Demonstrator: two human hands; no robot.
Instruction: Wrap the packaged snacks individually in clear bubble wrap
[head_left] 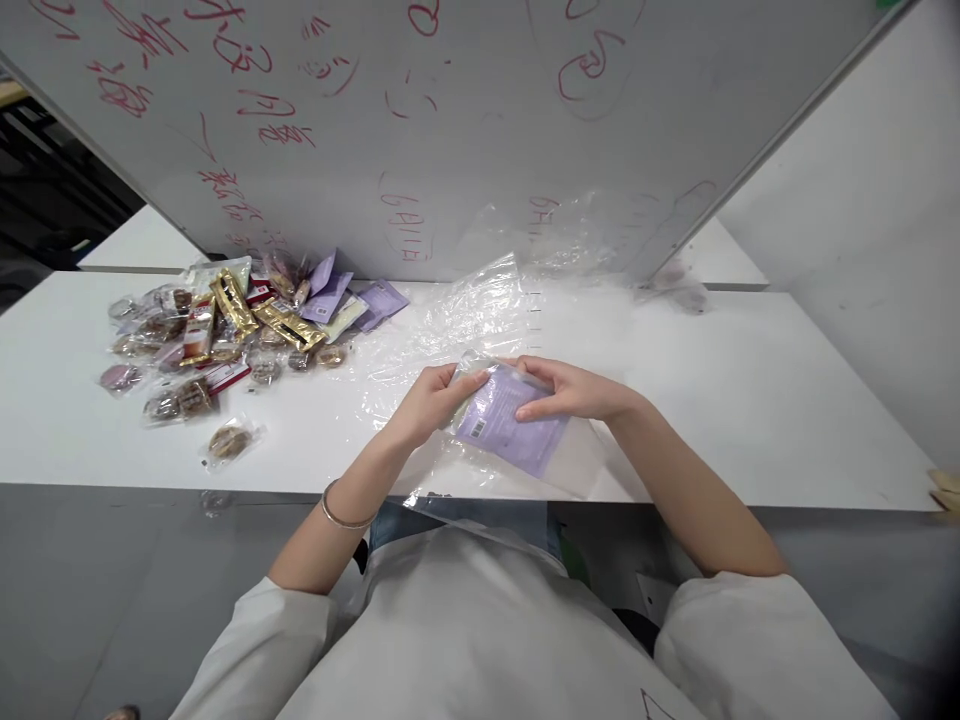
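Both hands hold a clear plastic bag (pixel 581 465) with a flat purple packet (pixel 517 420) inside it, just above the front part of the white table. My left hand (pixel 439 400) pinches the upper left corner, thumb on top. At the top right edge, my right hand (pixel 566 390) has its thumb and fingers closed on the bag and packet. A small barcode shows on the packet near my left thumb. Something pale lies behind the packet's left end, too covered to name. Beyond the hands, more clear plastic bags (pixel 480 310) spread across the table.
A heap of wrapped snacks lies at the left, with gold sachets (pixel 289 325), purple packets (pixel 382 303) and wrapped cookies (pixel 180 400). One wrapped cookie (pixel 229 440) sits nearer the front edge. A whiteboard (pixel 465 150) with red writing stands behind the table (pixel 787 420).
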